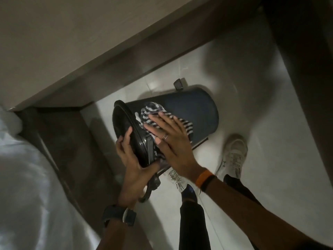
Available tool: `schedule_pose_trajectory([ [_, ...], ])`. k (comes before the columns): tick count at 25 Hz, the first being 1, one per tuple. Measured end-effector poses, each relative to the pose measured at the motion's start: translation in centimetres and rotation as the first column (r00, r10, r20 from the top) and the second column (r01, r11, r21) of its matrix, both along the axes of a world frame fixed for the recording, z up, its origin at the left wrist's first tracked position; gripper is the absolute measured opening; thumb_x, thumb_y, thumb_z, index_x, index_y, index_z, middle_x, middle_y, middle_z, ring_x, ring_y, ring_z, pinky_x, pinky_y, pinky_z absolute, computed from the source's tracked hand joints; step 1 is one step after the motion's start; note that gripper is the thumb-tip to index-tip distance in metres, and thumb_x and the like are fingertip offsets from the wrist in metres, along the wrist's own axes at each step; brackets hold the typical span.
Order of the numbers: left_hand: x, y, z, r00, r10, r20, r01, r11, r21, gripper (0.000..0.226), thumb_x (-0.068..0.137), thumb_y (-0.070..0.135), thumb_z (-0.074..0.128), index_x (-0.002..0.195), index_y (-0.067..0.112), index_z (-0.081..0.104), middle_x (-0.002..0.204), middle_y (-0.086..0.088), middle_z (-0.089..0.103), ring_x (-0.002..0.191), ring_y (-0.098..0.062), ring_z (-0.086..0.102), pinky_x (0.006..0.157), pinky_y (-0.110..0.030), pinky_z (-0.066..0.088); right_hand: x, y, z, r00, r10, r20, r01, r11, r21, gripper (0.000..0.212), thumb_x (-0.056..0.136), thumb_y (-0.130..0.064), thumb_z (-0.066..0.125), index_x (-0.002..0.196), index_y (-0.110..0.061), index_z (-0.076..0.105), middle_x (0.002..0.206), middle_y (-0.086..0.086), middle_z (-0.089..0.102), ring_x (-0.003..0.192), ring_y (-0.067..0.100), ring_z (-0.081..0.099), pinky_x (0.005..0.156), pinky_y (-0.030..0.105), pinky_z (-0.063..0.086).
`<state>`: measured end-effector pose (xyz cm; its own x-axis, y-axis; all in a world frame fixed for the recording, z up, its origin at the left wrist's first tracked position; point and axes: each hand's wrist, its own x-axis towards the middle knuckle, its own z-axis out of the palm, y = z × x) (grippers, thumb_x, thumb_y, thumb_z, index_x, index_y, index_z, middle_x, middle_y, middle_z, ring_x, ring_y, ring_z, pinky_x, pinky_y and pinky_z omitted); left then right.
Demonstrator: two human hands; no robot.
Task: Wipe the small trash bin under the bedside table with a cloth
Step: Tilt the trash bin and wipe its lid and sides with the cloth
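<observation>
**Pedal bin tipped on its side, cloth pressed to its wall**

Head view, looking down:

- Small trash bin: dark blue-grey cylinder with a black lid, tipped over with its side facing up. Its lid end points toward the person and its base points away. Whether it rests on the floor or is held slightly above it cannot be told. A foot pedal sticks out at the far edge of the base.
- Cloth: black-and-white striped, bunched on the upward-facing wall of the bin just behind the lid.
- Right hand: laid flat with fingers spread on top of the cloth, palm down, pressing it against the bin rather than gripping it. 1 ring on a finger; an orange band and a dark band at the wrist.
- Left hand: wrapped around the lid rim, thumb on the lid face, fingers curled under the hinge side. A dark watch on the wrist.
- Bedside table: pale wooden top, above and left of the bin.
- Bedding: white, at the left edge.
- Floor: glossy white tile.
- 2 white sneakers, with dark trouser legs, just beside the bin's near side.
</observation>
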<state>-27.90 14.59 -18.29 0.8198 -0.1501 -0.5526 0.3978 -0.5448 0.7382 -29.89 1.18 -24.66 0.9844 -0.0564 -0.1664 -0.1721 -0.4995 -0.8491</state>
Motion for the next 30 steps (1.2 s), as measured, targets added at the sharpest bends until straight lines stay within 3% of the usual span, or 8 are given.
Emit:
schedule_pose_trajectory([
  [3,0.4,0.9,-1.9,0.996,0.046,-0.073,-0.054,0.992,-0.112,0.111,0.063,0.034,0.085,0.153,0.035,0.02,0.156,0.003,0.03,0.14,-0.002,0.037,0.108,-0.032,0.048,2.1,-1.9,-2.8,1.0,0.013,-0.004,-0.013,0.966,-0.258,0.052,0.102,-0.039,0.029,0.143,-0.034,0.061,0.159,-0.008,0.056,0.154,0.018,0.043,0.131,0.051,0.022],
  [5,0.7,1.0,-3.1,0.976,0.165,-0.143,-0.184,0.973,-0.136,0.095,0.071,0.047,0.084,0.147,0.044,0.028,0.147,0.014,0.044,0.13,-0.001,0.05,0.099,-0.028,0.054,3.7,-1.9,-3.6,0.998,-0.037,-0.044,0.022,0.95,-0.313,0.047,0.102,-0.034,0.037,0.136,-0.032,0.069,0.151,-0.008,0.064,0.149,0.019,0.051,0.128,0.055,0.028],
  [11,3.5,0.3,-6.5,0.813,0.521,-0.258,-0.481,0.852,0.206,0.053,0.092,0.054,0.061,0.133,0.032,0.038,0.131,-0.008,0.058,0.099,-0.016,0.062,0.068,-0.035,0.052,3.4,-3.1,-4.4,0.969,0.235,-0.072,-0.245,0.923,-0.297,0.045,0.104,-0.025,0.054,0.149,-0.024,0.058,0.163,0.001,0.052,0.156,0.024,0.042,0.132,0.055,0.023],
  [16,8.5,0.5,-8.3,0.9,0.279,-0.335,-0.206,0.95,0.236,0.05,0.098,0.051,0.051,0.145,0.036,0.044,0.13,-0.01,0.062,0.11,-0.037,0.062,0.066,-0.055,0.061,6.8,-3.4,-6.1,0.975,0.028,-0.219,-0.133,0.867,-0.481,0.048,0.104,-0.04,0.043,0.148,-0.027,0.057,0.162,0.01,0.051,0.154,0.034,0.041,0.131,0.055,0.025],
  [21,10.5,-0.5,-8.4,0.972,-0.143,-0.187,0.212,0.875,0.434,0.03,0.1,0.028,0.045,0.121,0.013,0.059,0.1,-0.014,0.068,0.09,-0.04,0.068,0.073,-0.056,0.06,5.2,-4.3,-6.6,0.953,0.275,-0.129,-0.302,0.814,-0.497,0.043,0.105,-0.033,0.045,0.145,-0.026,0.061,0.153,0.007,0.061,0.145,0.033,0.052,0.129,0.054,0.03],
  [24,10.6,-1.4,-8.2,0.951,-0.252,-0.181,0.31,0.813,0.493,0.028,0.101,0.02,0.041,0.118,0.006,0.058,0.104,-0.022,0.068,0.087,-0.044,0.066,0.077,-0.05,0.058,4.4,-11.0,-7.8,0.947,-0.17,-0.273,-0.035,0.789,-0.613,0.043,0.105,-0.029,0.045,0.145,-0.024,0.06,0.154,0.011,0.058,0.147,0.036,0.047,0.13,0.054,0.026],
  [26,10.4,-2.2,-7.4,0.954,-0.281,-0.101,0.291,0.797,0.53,0.026,0.102,0.015,0.038,0.114,0.003,0.057,0.103,-0.022,0.067,0.092,-0.046,0.062,0.074,-0.04,0.047,3.2,-12.1,-7.6,0.906,-0.284,-0.315,0.029,0.783,-0.621,0.049,0.105,-0.033,0.037,0.15,-0.025,0.055,0.16,0.008,0.053,0.152,0.034,0.041,0.131,0.053,0.022],
  [30,8.3,-2.5,-4.5,0.966,-0.193,0.17,0.071,0.835,0.545,0.03,0.104,0.015,0.039,0.13,0.01,0.053,0.1,-0.018,0.07,0.092,-0.044,0.064,0.071,-0.039,0.042,-2.5,-8.3,-5.4,0.978,0.143,-0.154,-0.196,0.882,-0.428,0.055,0.106,-0.044,0.029,0.161,-0.038,0.029,0.172,0.005,0.031,0.165,0.029,0.013,0.136,0.057,0.011],
])
